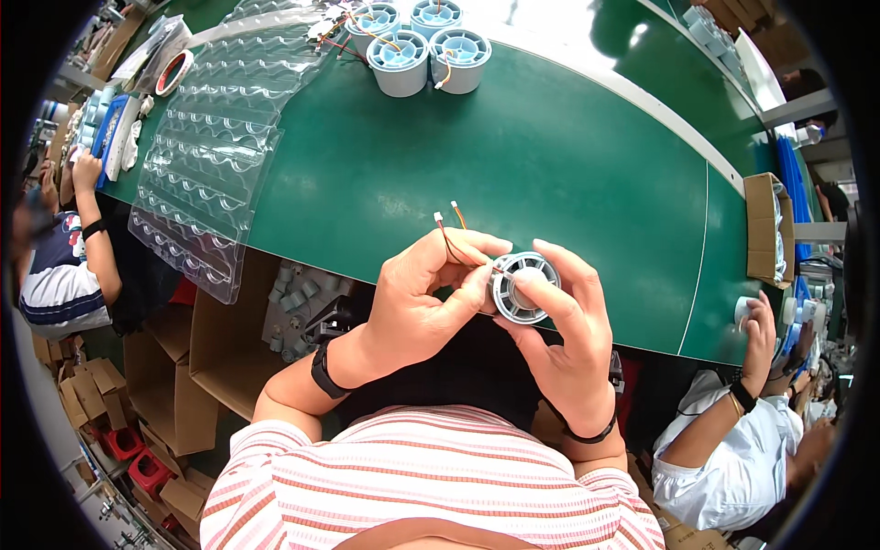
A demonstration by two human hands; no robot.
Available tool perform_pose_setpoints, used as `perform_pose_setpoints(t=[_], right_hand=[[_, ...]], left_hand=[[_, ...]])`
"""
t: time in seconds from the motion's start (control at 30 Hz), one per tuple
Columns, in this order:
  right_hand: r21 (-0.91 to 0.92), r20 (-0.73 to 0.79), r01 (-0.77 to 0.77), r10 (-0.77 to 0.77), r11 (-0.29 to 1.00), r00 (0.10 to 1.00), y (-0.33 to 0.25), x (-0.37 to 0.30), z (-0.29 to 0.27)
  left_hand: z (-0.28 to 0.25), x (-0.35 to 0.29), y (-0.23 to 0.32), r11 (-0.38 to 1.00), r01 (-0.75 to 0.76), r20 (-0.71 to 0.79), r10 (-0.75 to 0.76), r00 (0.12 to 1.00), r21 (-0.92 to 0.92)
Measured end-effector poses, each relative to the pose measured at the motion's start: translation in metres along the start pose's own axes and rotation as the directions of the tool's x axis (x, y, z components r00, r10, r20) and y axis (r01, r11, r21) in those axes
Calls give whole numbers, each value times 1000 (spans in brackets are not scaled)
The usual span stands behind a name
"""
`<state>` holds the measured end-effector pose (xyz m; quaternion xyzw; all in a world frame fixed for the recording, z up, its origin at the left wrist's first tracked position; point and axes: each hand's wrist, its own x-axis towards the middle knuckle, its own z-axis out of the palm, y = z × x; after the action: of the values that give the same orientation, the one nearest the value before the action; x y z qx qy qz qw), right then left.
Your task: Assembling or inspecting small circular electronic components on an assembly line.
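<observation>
- The grey spoked part (pixel 511 302) is in front of me, over the near edge of the table (pixel 550 156).
- My right hand (pixel 576 344) grips its rim.
- My left hand (pixel 417 293) pinches thin wires (pixel 447 238) at its 10 o'clock.
- Farther, at 11 o'clock, stand four pale cups (pixel 401 78).

Clear moulded plastic trays (pixel 197 170) overlap on the green counter (pixel 568 165) at 10 o'clock, with a tape roll (pixel 162 85) just beyond. At 3 o'clock, a cardboard box (pixel 760 225) near the counter's edge. Between 8 and 9 o'clock, an open carton (pixel 225 357); at 8, red plastic stools (pixel 149 474). At 4, a co-worker in a pale shirt (pixel 724 458).
</observation>
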<state>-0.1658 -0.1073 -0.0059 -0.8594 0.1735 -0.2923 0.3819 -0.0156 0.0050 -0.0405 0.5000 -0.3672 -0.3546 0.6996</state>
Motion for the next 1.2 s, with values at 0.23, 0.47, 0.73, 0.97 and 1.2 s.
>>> perform_pose_setpoints(t=[0.23, 0.47, 0.73, 0.97, 1.2], right_hand=[[-399, -394, -363, 199, 842, 897, 48, -1, -72], [47, -307, 152, -130, 987, 943, 3, -21, -134], [915, 385, -49, -829, 400, 405, -82, 9, -145], [806, 588, -320, -738, 498, 332, -117, -12, -176], [643, 738, -520, -635, 562, 226, -112, -25, -187]], left_hand=[[-9, -1, 2, 968, -134, -47, 147, 988, 213], [-12, -3, 4, 909, -160, -7, 176, 984, 384], [-15, -10, 20, 871, -85, -11, 103, 995, 484], [-24, -29, 93, 791, -213, 258, 72, 963, 574], [-38, -25, 188, -223, -319, 245, -302, 921, 921]])
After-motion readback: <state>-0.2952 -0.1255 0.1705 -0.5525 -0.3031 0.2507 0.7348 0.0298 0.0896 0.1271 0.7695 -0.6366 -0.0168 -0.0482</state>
